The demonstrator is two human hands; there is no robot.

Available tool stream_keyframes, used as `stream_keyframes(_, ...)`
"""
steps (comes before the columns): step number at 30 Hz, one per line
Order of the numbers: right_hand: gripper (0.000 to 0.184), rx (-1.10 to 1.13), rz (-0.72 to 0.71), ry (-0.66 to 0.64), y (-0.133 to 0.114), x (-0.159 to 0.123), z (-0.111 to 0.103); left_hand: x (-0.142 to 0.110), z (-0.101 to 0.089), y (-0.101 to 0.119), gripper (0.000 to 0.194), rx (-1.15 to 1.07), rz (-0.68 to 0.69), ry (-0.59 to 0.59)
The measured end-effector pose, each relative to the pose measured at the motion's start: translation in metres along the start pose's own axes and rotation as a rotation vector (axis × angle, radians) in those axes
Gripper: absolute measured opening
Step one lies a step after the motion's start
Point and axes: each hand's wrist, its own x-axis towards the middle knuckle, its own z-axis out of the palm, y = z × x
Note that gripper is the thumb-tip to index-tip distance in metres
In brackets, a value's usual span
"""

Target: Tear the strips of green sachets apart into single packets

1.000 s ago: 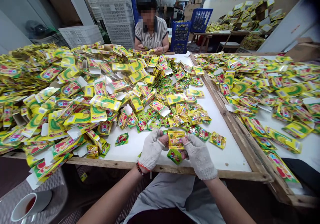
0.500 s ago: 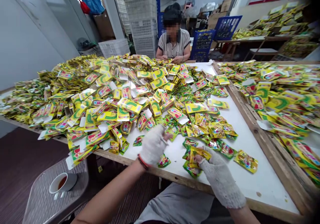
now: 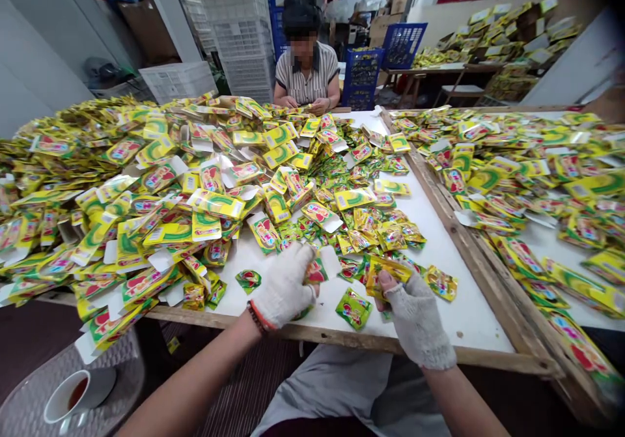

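In the left hand, fingers clamped on it, is a carton, probably light and crushable, best held by its edges. Right of those fingers, the right hand pinches a yellow sachet, likely soft, slippery.

From over here I see an off-white knitted glove on the left hand, its wrist edge orange-red, with a dark beaded bracelet beside it. The right hand wears a matching glove, thumb tip exposed, cuff plain. Forearms are bare. Nearer me: creased light-grey trousers and a very dark garment.
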Motion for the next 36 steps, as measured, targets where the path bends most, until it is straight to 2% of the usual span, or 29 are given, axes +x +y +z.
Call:
stream_keyframes(2, 0.042, -0.015, 0.014, 0.039, 0.003, 0.001, 0.002, -0.005, 0.018, 0.017, 0.063, -0.128, 0.062, -0.039)
stream_keyframes(5, 0.036, -0.199, -0.004, 0.016, 0.010, 0.002, -0.004, -0.007, 0.036, 0.028, 0.067, -0.209, 0.082, -0.032)
stream_keyframes(8, 0.029, -0.386, -0.062, -0.101, 0.017, 0.004, -0.017, -0.005, 0.036, 0.030, 0.067, -0.201, 0.103, -0.064)
stream_keyframes(11, 0.027, -0.529, -0.155, -0.216, 0.018, 0.005, -0.026, -0.001, 0.031, 0.033, 0.063, -0.126, 0.211, -0.137)
stream_keyframes(13, 0.026, -0.663, -0.242, -0.216, 0.017, 0.006, -0.025, 0.001, 0.030, 0.037, 0.060, -0.089, 0.282, -0.174)
stream_keyframes(16, 0.027, -0.802, -0.340, -0.086, 0.019, 0.005, -0.018, 0.003, 0.031, 0.041, 0.056, -0.086, 0.296, -0.185)
stream_keyframes(18, 0.028, -0.824, -0.379, -0.026, 0.024, 0.002, -0.013, 0.004, 0.031, 0.041, 0.052, -0.124, 0.275, -0.201)
stream_keyframes(21, 0.030, -0.781, -0.430, -0.079, 0.033, -0.002, -0.015, 0.005, 0.027, 0.035, 0.043, -0.195, 0.266, -0.256)
stream_keyframes(24, 0.033, -0.730, -0.376, -0.183, 0.037, -0.004, -0.023, 0.006, 0.022, 0.029, 0.038, -0.216, 0.300, -0.312)
stream_keyframes(27, 0.033, -0.746, -0.314, -0.165, 0.036, -0.004, -0.026, 0.006, 0.023, 0.028, 0.039, -0.238, 0.335, -0.346)
stream_keyframes(31, 0.037, -0.761, -0.316, -0.010, 0.033, -0.008, -0.016, 0.005, 0.031, 0.034, 0.043, -0.281, 0.260, -0.252)
stream_keyframes(36, 0.033, -0.598, -0.165, -0.104, 0.017, -0.011, -0.018, 0.001, 0.031, 0.039, 0.058, -0.171, 0.224, -0.168)
